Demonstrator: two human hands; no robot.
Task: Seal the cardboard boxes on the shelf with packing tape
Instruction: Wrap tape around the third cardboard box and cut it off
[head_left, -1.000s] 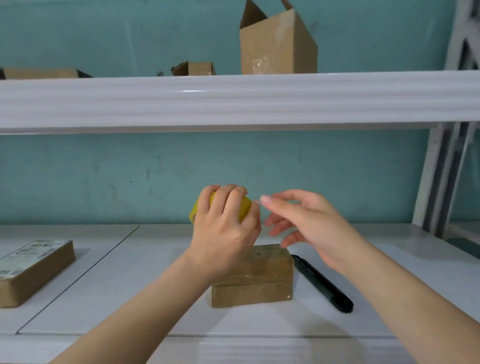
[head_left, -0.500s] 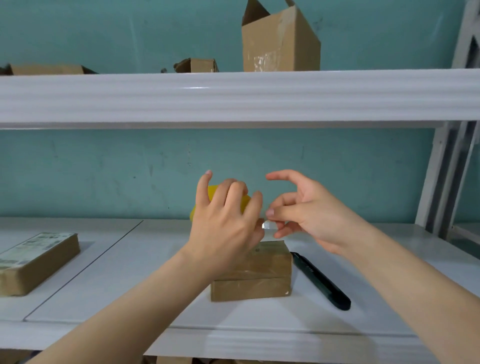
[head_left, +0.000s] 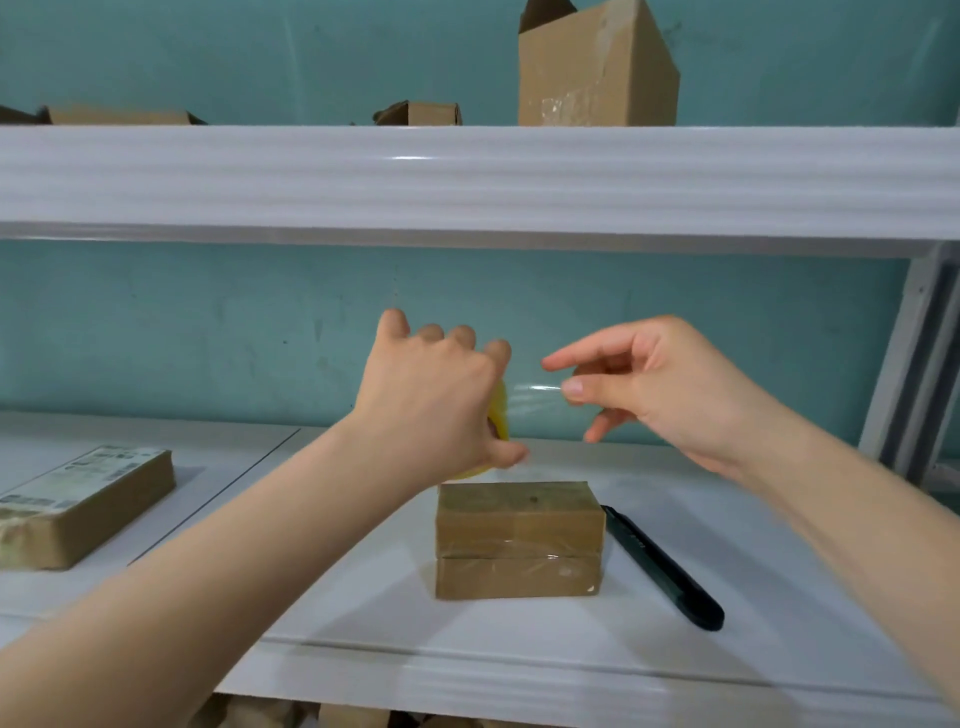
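Note:
A small brown cardboard box (head_left: 519, 540) with shiny tape across it sits in the middle of the white shelf (head_left: 363, 597). Above it, my left hand (head_left: 436, 400) grips a yellow roll of packing tape (head_left: 500, 415), mostly hidden behind the fingers. A clear strip of tape (head_left: 535, 397) stretches from the roll to the right. My right hand (head_left: 649, 384) pinches the strip's free end between thumb and forefinger. Both hands hover above the box without touching it.
A black utility knife (head_left: 665, 571) lies just right of the box. A flat labelled cardboard box (head_left: 78, 504) rests at the left. On the upper shelf (head_left: 467, 176) stand an open tall box (head_left: 597, 67) and smaller boxes (head_left: 421, 113). A white upright (head_left: 914, 364) stands at right.
My right hand took the tape's end and drew it rightward, so a clear strip now spans between the hands. The left hand turned the roll and rose slightly.

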